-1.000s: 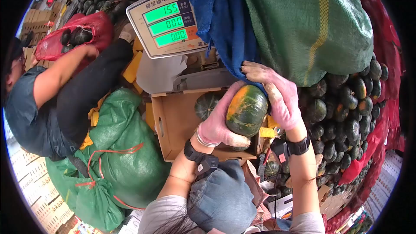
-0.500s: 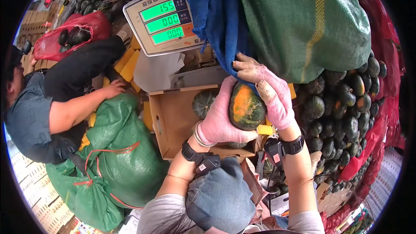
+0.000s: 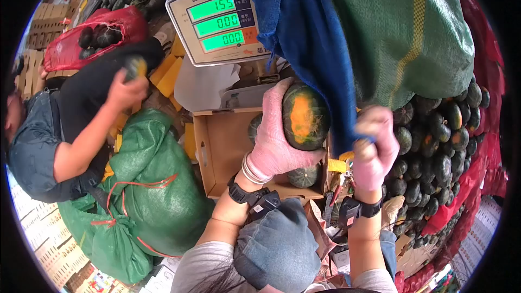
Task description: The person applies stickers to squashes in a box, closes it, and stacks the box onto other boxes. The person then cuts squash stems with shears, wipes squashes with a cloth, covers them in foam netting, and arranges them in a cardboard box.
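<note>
My left hand (image 3: pixel 277 138), in a pink glove, is wrapped round a dark green pumpkin (image 3: pixel 305 115) with an orange patch. It holds the pumpkin above an open cardboard box (image 3: pixel 225 146). A second pumpkin (image 3: pixel 303 176) sits inside the box, and another is partly hidden behind my left hand. My right hand (image 3: pixel 376 146), gloved too and smeared by motion, grips the lower end of a blue cloth (image 3: pixel 325 70) to the right of the held pumpkin. The cloth hangs down from beside a green woven sack (image 3: pixel 380 32).
A scale display (image 3: pixel 220 21) reading 1.55 stands behind the box. Many pumpkins (image 3: pixel 429 152) are heaped on the right. At left, a co-worker's hand (image 3: pixel 127 89) holds a small blurred pumpkin above a green sack (image 3: pixel 163 184). A red net bag (image 3: pixel 59 51) lies behind.
My right hand has left the pumpkin and moved right and down, drawing the blue cloth with it. My left hand keeps the pumpkin. The co-worker's hand has risen with a pumpkin.
</note>
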